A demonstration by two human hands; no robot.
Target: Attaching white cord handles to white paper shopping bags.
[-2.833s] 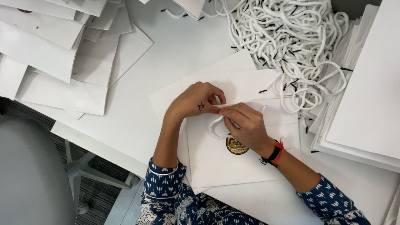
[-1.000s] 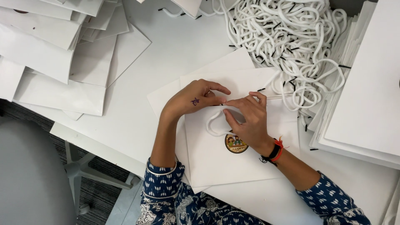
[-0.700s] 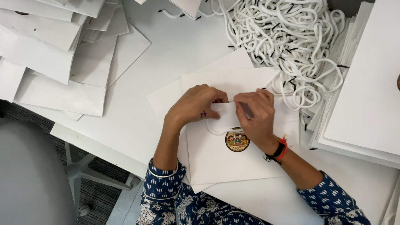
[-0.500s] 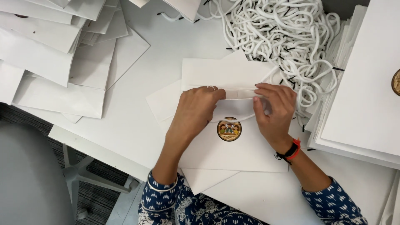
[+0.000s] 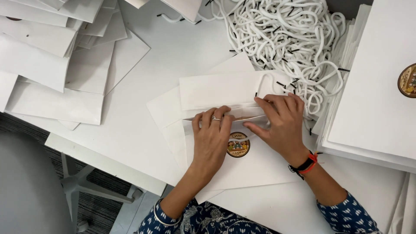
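Paper bag (image 5: 242, 160) flat on surface (image 5: 143, 130), round sticker below its folded top; left hand (image 5: 212, 136) and right hand (image 5: 279, 123) fingers spread, pressing fold; cord pile (image 5: 281, 34) beyond bag.

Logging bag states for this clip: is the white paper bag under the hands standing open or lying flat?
Flat. The paper bag lies collapsed on the table, round sticker up, both hands pressing along its top edge.

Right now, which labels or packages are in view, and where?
Round sticker: on the flat white paper bag under both hands, between left hand and right hand; gold rim, dark multicoloured centre.
Second round sticker: right edge, on the stacked white bags; same colours, partly cut off.
Loose white flat bags: upper left, overlapping, no labels showing.
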